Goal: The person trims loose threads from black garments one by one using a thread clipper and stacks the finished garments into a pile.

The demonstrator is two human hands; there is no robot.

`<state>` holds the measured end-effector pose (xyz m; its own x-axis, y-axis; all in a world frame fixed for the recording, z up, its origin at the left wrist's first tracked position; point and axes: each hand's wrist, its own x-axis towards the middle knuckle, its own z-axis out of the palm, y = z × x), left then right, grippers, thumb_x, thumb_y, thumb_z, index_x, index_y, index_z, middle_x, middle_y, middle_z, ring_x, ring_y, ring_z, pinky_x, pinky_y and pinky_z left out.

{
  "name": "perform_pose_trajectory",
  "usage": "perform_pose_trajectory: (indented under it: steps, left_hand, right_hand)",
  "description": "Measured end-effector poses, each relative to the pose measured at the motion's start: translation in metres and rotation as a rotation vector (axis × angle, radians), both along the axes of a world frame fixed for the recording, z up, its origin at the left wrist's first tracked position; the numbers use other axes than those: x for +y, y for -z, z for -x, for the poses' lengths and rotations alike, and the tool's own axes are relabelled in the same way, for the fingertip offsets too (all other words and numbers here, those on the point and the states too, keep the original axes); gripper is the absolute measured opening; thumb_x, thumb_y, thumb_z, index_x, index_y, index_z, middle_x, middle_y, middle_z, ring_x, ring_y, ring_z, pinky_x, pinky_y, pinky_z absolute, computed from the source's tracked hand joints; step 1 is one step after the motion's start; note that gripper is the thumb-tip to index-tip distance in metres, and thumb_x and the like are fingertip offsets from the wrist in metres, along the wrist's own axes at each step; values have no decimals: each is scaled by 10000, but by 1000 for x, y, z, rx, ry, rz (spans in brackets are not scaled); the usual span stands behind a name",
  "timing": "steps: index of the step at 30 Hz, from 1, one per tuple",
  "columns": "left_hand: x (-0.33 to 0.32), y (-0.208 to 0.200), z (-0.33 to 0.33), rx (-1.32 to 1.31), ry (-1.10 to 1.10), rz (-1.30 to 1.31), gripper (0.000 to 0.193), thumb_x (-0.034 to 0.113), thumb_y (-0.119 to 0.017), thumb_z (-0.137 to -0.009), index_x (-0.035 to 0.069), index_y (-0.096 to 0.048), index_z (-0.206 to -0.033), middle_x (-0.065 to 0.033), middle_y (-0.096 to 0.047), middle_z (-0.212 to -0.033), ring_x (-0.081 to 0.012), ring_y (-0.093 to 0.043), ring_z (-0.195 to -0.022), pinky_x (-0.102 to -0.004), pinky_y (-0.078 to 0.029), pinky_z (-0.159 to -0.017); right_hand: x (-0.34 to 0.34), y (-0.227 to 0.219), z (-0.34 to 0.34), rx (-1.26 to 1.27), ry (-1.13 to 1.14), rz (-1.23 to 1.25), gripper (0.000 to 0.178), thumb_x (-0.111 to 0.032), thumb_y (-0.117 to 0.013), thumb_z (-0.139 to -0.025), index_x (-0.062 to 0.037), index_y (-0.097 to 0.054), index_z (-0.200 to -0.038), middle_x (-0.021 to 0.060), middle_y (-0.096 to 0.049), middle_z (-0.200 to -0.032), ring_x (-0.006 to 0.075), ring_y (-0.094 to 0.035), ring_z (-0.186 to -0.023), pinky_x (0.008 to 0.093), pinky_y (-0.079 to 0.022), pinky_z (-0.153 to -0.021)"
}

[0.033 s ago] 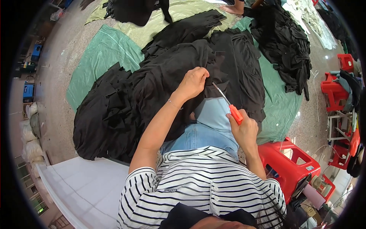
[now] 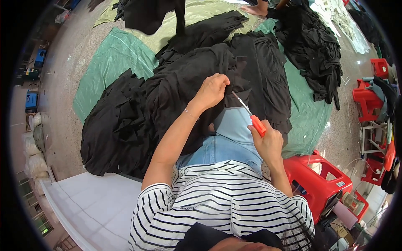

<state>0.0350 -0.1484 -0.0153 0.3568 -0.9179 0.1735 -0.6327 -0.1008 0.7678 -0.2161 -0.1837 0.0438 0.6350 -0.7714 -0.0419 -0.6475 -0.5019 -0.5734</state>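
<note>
My left hand (image 2: 212, 90) is closed in a pinch on the edge of black cloth (image 2: 184, 71), which lies over my lap in a heap. My right hand (image 2: 269, 142) grips the orange-red handle of a thin-shafted tool (image 2: 252, 118), shaped much like a screwdriver. Its metal shaft slants up and left, and the dark tip lies over the cloth, a little below and right of my left fingertips. I cannot tell whether the tip touches the cloth. Light blue denim (image 2: 230, 125) shows on my legs below the cloth.
More black cloth (image 2: 113, 125) is piled left, with another pile (image 2: 310, 54) far right. Green sheeting (image 2: 113, 58) covers the floor. A red plastic stool (image 2: 310, 167) stands right, a white board (image 2: 83, 205) lower left. Another person's bare foot (image 2: 254, 10) shows at the top.
The black cloth at the top edge has shifted right and hangs lower. The tool has tilted very slightly in my right hand; my left hand has stayed put.
</note>
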Motion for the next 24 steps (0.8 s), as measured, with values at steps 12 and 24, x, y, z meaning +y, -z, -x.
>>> perform_pose_trajectory:
  steps: [12, 24]
  left_hand:
    - [0, -4, 4, -5, -37, 22, 130, -12, -597, -815, -15, -613, -944, -133, -633, -826, -243, -650, -697, -347, -515, -663]
    - [-8, 6, 1, -123, -62, 22, 55, 30, -616, -822, -4, -601, -862, -175, -629, -831, -354, -636, -765, -410, -502, -684]
  right_hand:
    - [-1, 4, -3, -21, 36, 23, 350, -358, -695, -866, -42, -552, -819, 195, -598, -585, 416, -604, -551, 478, -445, -482]
    - [3, 3, -2, -21, 24, 9, 345, -354, -691, -871, -46, -546, -813, 186, -605, -597, 410, -605, -548, 477, -448, -485]
